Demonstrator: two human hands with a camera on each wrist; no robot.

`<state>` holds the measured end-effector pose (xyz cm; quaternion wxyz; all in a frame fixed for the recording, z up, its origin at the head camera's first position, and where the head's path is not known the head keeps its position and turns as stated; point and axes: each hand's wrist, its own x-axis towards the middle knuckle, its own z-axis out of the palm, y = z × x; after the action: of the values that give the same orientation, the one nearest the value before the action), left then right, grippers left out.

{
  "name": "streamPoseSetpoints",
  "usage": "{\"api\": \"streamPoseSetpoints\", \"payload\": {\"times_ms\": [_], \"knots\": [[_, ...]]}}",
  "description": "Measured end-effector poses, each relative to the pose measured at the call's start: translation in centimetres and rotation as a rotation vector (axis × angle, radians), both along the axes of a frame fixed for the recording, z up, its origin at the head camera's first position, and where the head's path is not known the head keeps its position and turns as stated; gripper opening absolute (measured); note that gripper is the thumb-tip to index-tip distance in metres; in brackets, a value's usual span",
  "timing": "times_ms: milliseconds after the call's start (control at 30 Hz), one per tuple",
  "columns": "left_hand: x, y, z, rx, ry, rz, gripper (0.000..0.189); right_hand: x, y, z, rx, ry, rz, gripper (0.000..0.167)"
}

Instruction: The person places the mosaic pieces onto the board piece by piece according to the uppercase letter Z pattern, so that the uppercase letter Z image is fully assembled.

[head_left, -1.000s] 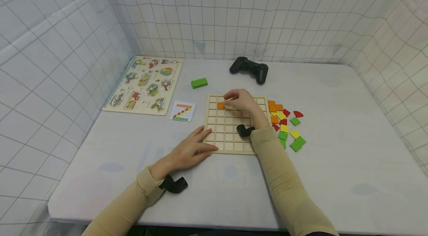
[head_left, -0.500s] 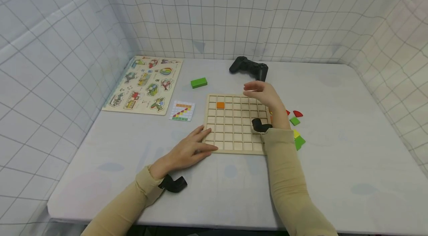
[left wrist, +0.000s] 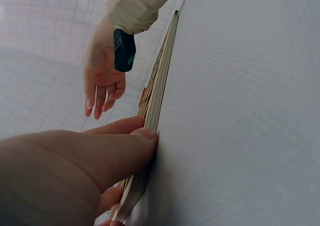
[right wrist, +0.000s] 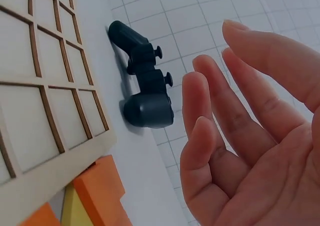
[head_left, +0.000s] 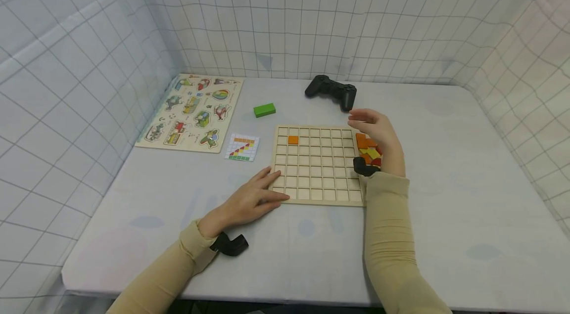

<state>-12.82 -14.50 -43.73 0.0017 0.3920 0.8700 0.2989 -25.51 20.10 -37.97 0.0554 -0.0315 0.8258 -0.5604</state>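
Observation:
A pale wooden grid board (head_left: pixel 321 175) lies on the table in the head view, with one orange square tile (head_left: pixel 293 140) in a cell near its upper left. My left hand (head_left: pixel 247 201) rests on the board's lower left corner, fingers spread; the left wrist view shows thumb and fingers along its edge. My right hand (head_left: pixel 379 131) hovers by the board's upper right corner, over a pile of orange, yellow and red tiles (head_left: pixel 361 141) partly hidden by the hand and sleeve. In the right wrist view the fingers (right wrist: pixel 231 108) curve loosely around nothing.
A small card (head_left: pixel 242 148) with a coloured grid pattern lies left of the board. Behind it sits a green block (head_left: pixel 264 110). A black game controller (head_left: pixel 330 91) is at the back, and a picture puzzle board (head_left: pixel 190 113) at the far left.
The right hand has left the orange tile and moved right across the board to the loose tiles. The tile stays in its cell. My left hand keeps its place.

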Motion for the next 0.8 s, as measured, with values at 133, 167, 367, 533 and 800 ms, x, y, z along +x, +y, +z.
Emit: {"api": "streamPoseSetpoints", "payload": {"times_ms": [133, 167, 367, 533, 800], "knots": [[0.0, 0.0, 0.0, -0.004, 0.002, 0.0, 0.023, 0.2, 0.8, -0.2, -0.003, -0.018, -0.008, 0.053], [0.0, 0.0, 0.0, -0.006, 0.002, 0.0, 0.023, 0.2, 1.0, -0.2, 0.007, -0.022, -0.007, 0.054], [0.0, 0.0, 0.0, -0.007, -0.003, 0.003, 0.023, 0.2, 2.1, -0.7, 0.053, -0.062, -0.011, 0.055], [0.0, 0.0, 0.0, -0.014, -0.008, 0.008, 0.023, 0.3, 2.7, -1.0, 0.03, -0.122, -0.017, 0.056], [0.0, 0.0, 0.0, -0.01, -0.011, 0.009, 0.023, 0.6, 3.1, -1.4, 0.036, -0.154, 0.007, 0.052]]}}
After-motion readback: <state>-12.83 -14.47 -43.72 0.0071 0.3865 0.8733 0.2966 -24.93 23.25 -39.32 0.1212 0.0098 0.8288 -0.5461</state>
